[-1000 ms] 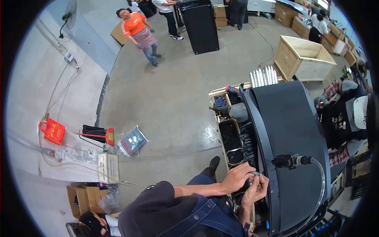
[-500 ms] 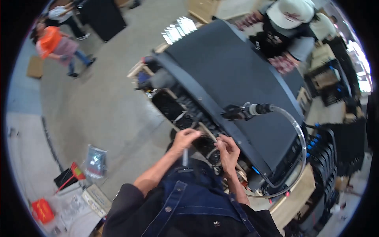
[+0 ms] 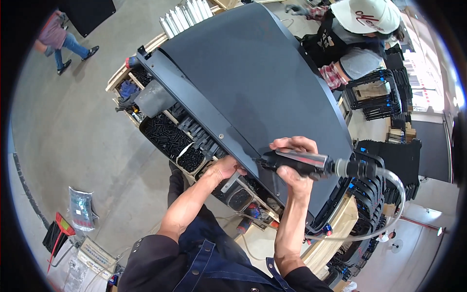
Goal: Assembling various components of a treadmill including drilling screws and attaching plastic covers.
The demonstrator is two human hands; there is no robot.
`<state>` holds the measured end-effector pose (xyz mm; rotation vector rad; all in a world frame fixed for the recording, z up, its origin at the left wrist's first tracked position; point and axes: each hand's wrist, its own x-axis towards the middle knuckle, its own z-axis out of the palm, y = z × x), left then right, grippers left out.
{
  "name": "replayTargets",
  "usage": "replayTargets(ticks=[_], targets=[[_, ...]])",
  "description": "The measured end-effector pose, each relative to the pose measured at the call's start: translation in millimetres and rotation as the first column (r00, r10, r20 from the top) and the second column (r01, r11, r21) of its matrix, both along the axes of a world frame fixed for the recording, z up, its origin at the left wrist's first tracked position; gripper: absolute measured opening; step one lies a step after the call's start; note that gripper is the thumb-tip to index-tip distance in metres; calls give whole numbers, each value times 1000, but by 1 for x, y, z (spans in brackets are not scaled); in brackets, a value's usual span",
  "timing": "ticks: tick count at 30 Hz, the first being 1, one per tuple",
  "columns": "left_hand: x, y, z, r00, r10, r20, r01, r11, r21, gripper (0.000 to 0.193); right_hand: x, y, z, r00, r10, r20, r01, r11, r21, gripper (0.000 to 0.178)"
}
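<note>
My right hand [image 3: 297, 184] is wrapped round an air-powered screwdriver [image 3: 307, 162], black and silver, with a clear hose at its rear end. The screwdriver lies nearly level, its nose over the near edge strip of a large dark grey panel [image 3: 262, 87]. At that same edge, my left hand [image 3: 225, 168] is closed, its fingertips partly hidden by the panel's rim. A flat silver metal bar [image 3: 230, 181] sticks out of the left hand; its other end is hidden.
Below the panel's near edge stand bins of small black parts [image 3: 168, 136]. A grey cylinder [image 3: 153, 98] and several silver strips [image 3: 187, 17] are farther left. Across the panel works a person in a white cap [image 3: 366, 15]. Stacked black frames [image 3: 365, 180] stand at right.
My right hand has gone from beside the left to the screwdriver lying on the panel and grasped it. My left hand has moved against the panel's edge. The view has shifted.
</note>
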<state>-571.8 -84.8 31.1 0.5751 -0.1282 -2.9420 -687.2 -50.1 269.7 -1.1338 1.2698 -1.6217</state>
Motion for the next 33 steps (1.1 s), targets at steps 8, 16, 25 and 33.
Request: replayTargets(ticks=[8,16,25,33], targets=[[12,-11,-17,995,-10,97,44,936,-350,15,0,-8,-1,997,68,21,-66,994,-86,53],[9,-14,4,962,187,199,-119,943,-310,13,9,-19,-12,997,24,-79,-34,990,-136,35],[13,-9,5,947,279,159,-199,898,-392,6,7,-12,-22,989,33,-141,-49,993,-108,47],[34,-24,-9,989,139,47,-120,950,-290,14,16,-23,-16,997,-43,-70,45,998,38,88]])
